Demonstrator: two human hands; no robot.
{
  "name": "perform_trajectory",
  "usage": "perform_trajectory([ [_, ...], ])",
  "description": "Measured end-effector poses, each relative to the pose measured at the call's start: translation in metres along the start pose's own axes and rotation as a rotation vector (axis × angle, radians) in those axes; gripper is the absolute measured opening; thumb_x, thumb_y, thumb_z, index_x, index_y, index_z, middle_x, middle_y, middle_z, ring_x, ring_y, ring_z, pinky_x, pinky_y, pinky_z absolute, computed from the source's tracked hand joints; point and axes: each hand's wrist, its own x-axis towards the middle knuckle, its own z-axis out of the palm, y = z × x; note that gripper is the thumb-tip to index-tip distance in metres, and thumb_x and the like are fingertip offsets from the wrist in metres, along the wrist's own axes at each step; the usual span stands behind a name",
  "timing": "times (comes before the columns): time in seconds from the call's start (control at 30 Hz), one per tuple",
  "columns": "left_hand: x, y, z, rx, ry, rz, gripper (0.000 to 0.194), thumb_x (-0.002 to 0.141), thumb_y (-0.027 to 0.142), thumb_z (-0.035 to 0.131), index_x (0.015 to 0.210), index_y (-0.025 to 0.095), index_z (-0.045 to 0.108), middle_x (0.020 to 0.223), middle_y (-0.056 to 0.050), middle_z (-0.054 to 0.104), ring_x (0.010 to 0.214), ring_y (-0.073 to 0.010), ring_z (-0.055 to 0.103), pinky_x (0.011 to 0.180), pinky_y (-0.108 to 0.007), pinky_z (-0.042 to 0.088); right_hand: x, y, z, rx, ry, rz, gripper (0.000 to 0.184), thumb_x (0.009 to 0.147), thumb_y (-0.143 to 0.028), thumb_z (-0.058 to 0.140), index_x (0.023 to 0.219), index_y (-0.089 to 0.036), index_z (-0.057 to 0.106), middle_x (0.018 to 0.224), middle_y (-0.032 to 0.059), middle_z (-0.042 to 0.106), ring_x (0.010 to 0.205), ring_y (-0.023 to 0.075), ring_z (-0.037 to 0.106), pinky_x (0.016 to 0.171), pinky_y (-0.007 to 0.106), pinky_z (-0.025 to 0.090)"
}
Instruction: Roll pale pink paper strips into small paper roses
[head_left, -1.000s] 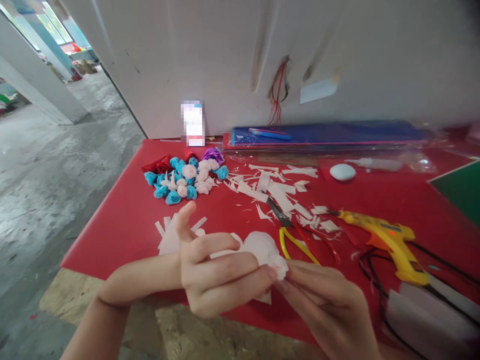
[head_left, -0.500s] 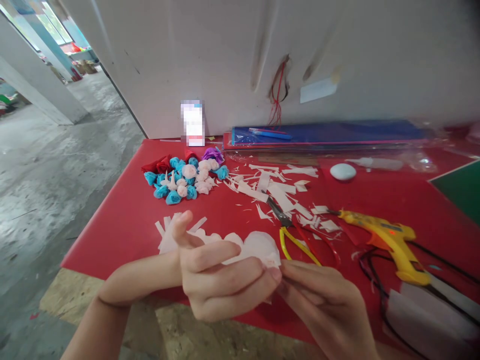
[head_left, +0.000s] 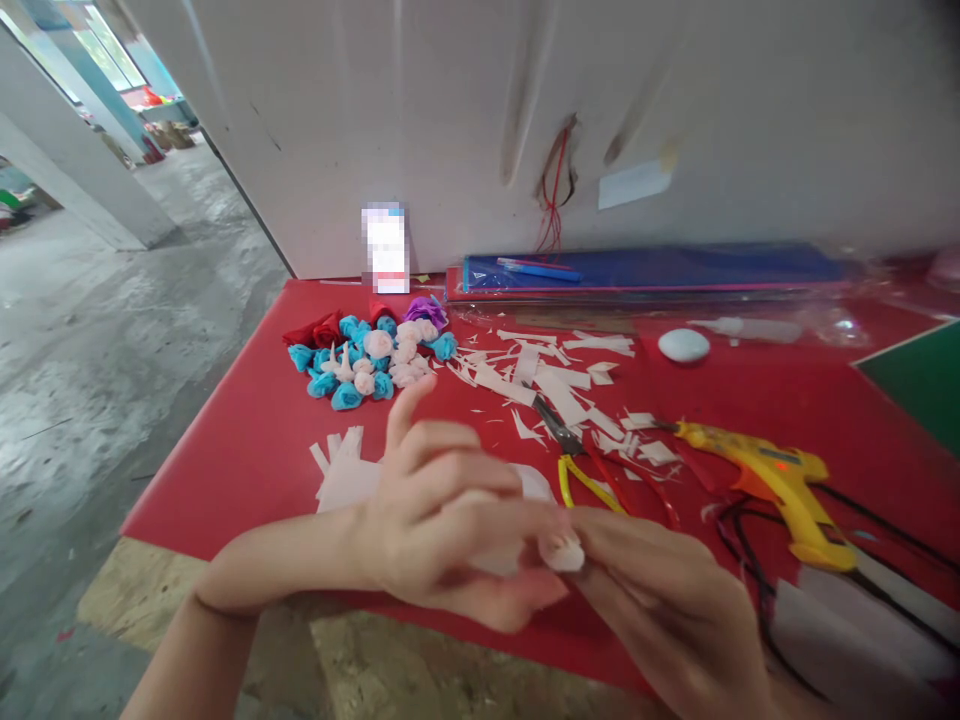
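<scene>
Though axis unclear, rosette point(head_left: 565, 552) roughly face-on.

Through the near middle of the red table point(head_left: 217, 450), the way is blocked by the left hand point(head_left: 450, 515) and the right hand point(head_left: 660, 590), brought together at a small white paper piece point(head_left: 564, 553). Passage is left along the table's left edge and between the paper flowers point(head_left: 377, 345) and the white paper strips point(head_left: 345, 455). The middle is obstructed by paper scraps point(head_left: 566, 395) and pliers point(head_left: 571, 443). On the right, room is left between the white oval object point(head_left: 684, 346) and the glue gun point(head_left: 780, 475), whose near side is hemmed by black cable point(head_left: 763, 612). The far edge is closed off by an upright panel point(head_left: 450, 120).
</scene>
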Motion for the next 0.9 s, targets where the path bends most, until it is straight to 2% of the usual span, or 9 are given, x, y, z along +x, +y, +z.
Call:
perform_trajectory([
  [0.03,0.004,0.004,-0.005,-0.052,0.024,0.034,0.017,0.078,0.033,0.051,0.083,0.019,0.06,0.073,-0.002,0.06,0.073,-0.0141,0.052,0.08,-0.035,0.045,0.001,0.001,-0.003,-0.019,-0.046,-0.028,0.016,0.082,-0.01,0.046,0.08,-0.02,0.059,0.061,-0.0004,0.061,0.052,0.0104,0.06,0.049,0.017,0.05],
  [0.13,0.012,0.007,-0.012,-0.343,-0.123,-0.093,0.019,0.085,0.018,0.042,0.079,0.011,0.059,0.076,-0.006,0.059,0.074,-0.0117,0.053,0.081,-0.03,0.043,0.007,0.005,-0.01,-0.041,-0.097,-0.12,0.02,0.081,-0.005,0.043,0.088,-0.02,0.055,0.07,0.0017,0.061,0.062,0.0112,0.059,0.055,0.019,0.049],
  [0.2,0.013,0.005,-0.012,-0.506,-0.197,-0.162,0.014,0.083,0.017,0.048,0.075,0.011,0.058,0.076,-0.005,0.059,0.075,-0.0113,0.053,0.086,-0.03,0.041,0.009,0.007,-0.012,-0.044,-0.121,-0.143,0.021,0.08,-0.003,0.042,0.087,-0.019,0.053,0.072,0.0023,0.059,0.065,0.0115,0.058,0.058,0.02,0.049],
  [0.3,0.01,0.002,-0.009,-0.649,-0.23,-0.212,0.006,0.078,0.015,0.056,0.074,0.011,0.056,0.078,-0.005,0.06,0.076,-0.0112,0.053,0.088,-0.03,0.039,0.009,0.009,-0.014,-0.039,-0.176,-0.136,0.02,0.079,-0.003,0.042,0.085,-0.019,0.052,0.076,0.0034,0.059,0.07,0.0126,0.057,0.062,0.022,0.048],
  [0.47,0.008,0.004,-0.008,-0.726,-0.225,-0.244,0.003,0.075,0.012,0.06,0.074,0.01,0.057,0.075,-0.004,0.06,0.076,-0.0109,0.052,0.084,-0.028,0.039,0.007,0.008,-0.015,-0.008,-0.222,-0.112,0.017,0.081,-0.005,0.042,0.083,-0.02,0.052,0.075,0.0028,0.058,0.067,0.0129,0.055,0.059,0.023,0.048],
  [0.73,0.009,0.003,-0.01,-0.764,-0.252,-0.296,0.007,0.079,0.014,0.054,0.074,0.01,0.058,0.076,-0.004,0.058,0.077,-0.0114,0.052,0.084,-0.028,0.04,0.007,0.007,-0.014,0.008,-0.228,-0.105,0.014,0.081,-0.007,0.044,0.079,-0.017,0.053,0.072,0.0028,0.056,0.068,0.0121,0.053,0.06,0.022,0.047],
  [0.9,0.009,0.004,-0.011,-0.796,-0.272,-0.312,0.006,0.072,0.012,0.062,0.074,0.01,0.056,0.077,-0.005,0.057,0.076,-0.0112,0.051,0.078,-0.025,0.042,0.006,0.009,-0.014,0.053,-0.267,-0.11,0.017,0.08,-0.005,0.042,0.078,-0.017,0.053,0.072,0.0027,0.056,0.067,0.0123,0.052,0.059,0.024,0.045],
])
